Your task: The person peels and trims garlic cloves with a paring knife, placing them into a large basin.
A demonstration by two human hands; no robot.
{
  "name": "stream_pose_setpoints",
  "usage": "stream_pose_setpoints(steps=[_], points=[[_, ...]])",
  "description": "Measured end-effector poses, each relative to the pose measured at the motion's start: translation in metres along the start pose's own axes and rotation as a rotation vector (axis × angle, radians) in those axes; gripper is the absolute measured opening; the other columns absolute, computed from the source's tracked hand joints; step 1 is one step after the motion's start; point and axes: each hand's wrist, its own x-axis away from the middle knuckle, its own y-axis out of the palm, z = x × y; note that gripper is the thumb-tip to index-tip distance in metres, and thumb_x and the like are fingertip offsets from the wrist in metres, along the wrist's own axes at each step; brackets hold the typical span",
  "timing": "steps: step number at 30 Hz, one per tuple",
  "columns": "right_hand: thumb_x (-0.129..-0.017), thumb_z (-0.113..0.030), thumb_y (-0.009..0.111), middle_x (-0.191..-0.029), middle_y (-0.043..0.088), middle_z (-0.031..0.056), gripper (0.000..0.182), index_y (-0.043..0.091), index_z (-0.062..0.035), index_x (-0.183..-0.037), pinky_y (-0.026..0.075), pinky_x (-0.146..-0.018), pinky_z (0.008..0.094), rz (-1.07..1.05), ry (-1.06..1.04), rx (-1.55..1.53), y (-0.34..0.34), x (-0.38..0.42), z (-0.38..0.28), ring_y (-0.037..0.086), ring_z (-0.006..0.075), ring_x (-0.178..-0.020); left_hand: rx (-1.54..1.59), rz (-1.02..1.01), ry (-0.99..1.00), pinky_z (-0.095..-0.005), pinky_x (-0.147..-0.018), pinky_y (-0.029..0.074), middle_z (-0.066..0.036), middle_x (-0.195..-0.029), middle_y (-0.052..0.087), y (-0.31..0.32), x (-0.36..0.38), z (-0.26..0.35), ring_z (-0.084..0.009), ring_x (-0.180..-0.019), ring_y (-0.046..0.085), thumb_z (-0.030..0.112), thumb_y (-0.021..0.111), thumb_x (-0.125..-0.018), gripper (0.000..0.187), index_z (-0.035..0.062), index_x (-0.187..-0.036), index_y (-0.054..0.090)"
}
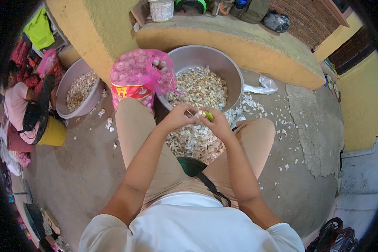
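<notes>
Both hands meet above a heap of papery peel (193, 145) between my knees. My left hand (179, 116) has its fingers closed on a whitish garlic bulb (200, 114). In my right hand (217, 122) is a small yellow-green tool (209, 116), held against the same bulb; its blade cannot be made out. Just beyond the hands stands a large grey basin (238, 80) holding many loose garlic cloves (201, 88). Against its left side leans a pink mesh sack (132, 69) full of bulbs, its top gathered over the basin's rim.
At the left a co-worker (19, 101) sits by a second basin (61, 94) of cloves and a yellow bucket (54, 132). A low ledge (227, 40) bearing a white bucket (161, 10) runs behind the large basin. Peel scraps and a plastic bag (264, 86) lie on the floor at right.
</notes>
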Motion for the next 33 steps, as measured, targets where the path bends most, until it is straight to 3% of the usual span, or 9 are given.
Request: stream_pose_setpoints(steps=[3,9,12,15,18,21,24,27,33], points=[[-0.073,-0.024,0.061,-0.087,0.056,0.0160,0.034,0.056,-0.0051,-0.101,0.041,-0.074,0.0341,-0.080,0.122,-0.046,-0.004,0.001,-0.007,0.053,0.0305,-0.084,0.332,-0.100,-0.267,-0.0224,-0.056,0.044,-0.006,-0.070,0.058,-0.002,0.000,0.008,-0.0089,-0.059,0.054,0.010,0.063,-0.068,0.019,-0.0015,-0.082,0.057],[-0.074,-0.025,0.060,-0.090,0.056,0.0149,0.035,0.056,-0.0046,-0.101,0.041,-0.073,0.0327,-0.125,0.196,-0.084,-0.011,0.001,-0.015,0.054,0.0285,-0.082,0.209,-0.061,-0.169,-0.0228,-0.052,0.043,-0.005,-0.063,0.057,0.002,0.000,0.001,-0.0084,-0.056,0.054,0.010,0.061,-0.069,0.016,-0.0021,-0.077,0.056],[-0.075,-0.021,0.061,-0.071,0.053,0.0069,0.032,0.056,-0.0012,-0.099,0.038,-0.057,0.0264,-0.105,0.132,-0.109,-0.009,0.003,-0.011,0.046,0.0132,-0.063,0.068,-0.036,-0.075,-0.0227,-0.051,0.043,-0.005,-0.061,0.057,0.003,-0.001,-0.001,-0.0081,-0.056,0.054,0.010,0.061,-0.069,0.014,-0.0019,-0.073,0.056],[-0.076,-0.019,0.060,-0.067,0.051,0.0015,0.030,0.056,-0.0009,-0.100,0.037,-0.055,0.0243,-0.106,0.142,-0.189,-0.004,0.004,-0.003,0.044,0.0112,-0.059,0.156,-0.038,-0.153,-0.0227,-0.051,0.043,-0.005,-0.061,0.056,0.005,-0.001,-0.002,-0.0084,-0.055,0.054,0.011,0.060,-0.070,0.013,-0.0012,-0.069,0.055],[-0.077,-0.024,0.059,-0.070,0.056,0.0053,0.032,0.056,-0.0037,-0.102,0.042,-0.058,0.0272,-0.065,0.238,-0.367,0.001,0.005,-0.002,0.052,0.0145,-0.062,0.325,-0.018,-0.215,-0.0228,-0.050,0.044,-0.004,-0.063,0.056,0.004,0.000,-0.001,-0.0087,-0.056,0.054,0.012,0.059,-0.072,0.014,-0.0009,-0.070,0.054],[-0.079,-0.024,0.057,-0.060,0.051,-0.0021,0.031,0.055,-0.0058,-0.105,0.037,-0.045,0.0213,-0.122,0.428,-0.525,-0.007,0.003,-0.008,0.044,0.0060,-0.049,0.469,-0.022,-0.218,-0.0231,-0.050,0.045,-0.005,-0.066,0.056,0.001,-0.003,-0.004,-0.0095,-0.056,0.055,0.012,0.057,-0.075,0.014,-0.0010,-0.075,0.054],[-0.081,-0.023,0.055,-0.057,0.047,-0.0045,0.032,0.054,-0.0068,-0.109,0.030,-0.039,0.0181,-0.073,0.431,-0.734,-0.005,0.002,-0.010,0.038,0.0035,-0.043,0.481,0.025,-0.243,-0.0232,-0.050,0.045,-0.005,-0.068,0.056,0.007,-0.006,-0.010,-0.0102,-0.056,0.056,0.012,0.056,-0.078,0.013,-0.0013,-0.079,0.053],[-0.082,-0.022,0.054,-0.056,0.046,-0.0046,0.033,0.052,-0.0078,-0.111,0.031,-0.040,0.0179,-0.100,0.404,-0.772,-0.005,0.002,-0.006,0.037,0.0033,-0.043,0.318,0.061,-0.241,-0.0229,-0.050,0.046,-0.005,-0.068,0.056,0.008,-0.009,-0.016,-0.0110,-0.056,0.056,0.010,0.055,-0.079,0.012,-0.0010,-0.080,0.053],[-0.083,-0.021,0.053,-0.054,0.045,-0.0046,0.033,0.051,-0.0070,-0.112,0.032,-0.040,0.0183,-0.079,0.410,-0.765,-0.002,0.001,-0.007,0.038,0.0035,-0.043,0.350,0.049,-0.266,-0.0234,-0.051,0.047,-0.004,-0.071,0.055,0.006,-0.010,-0.016,-0.0105,-0.058,0.055,0.010,0.054,-0.080,0.011,-0.0008,-0.080,0.053]])
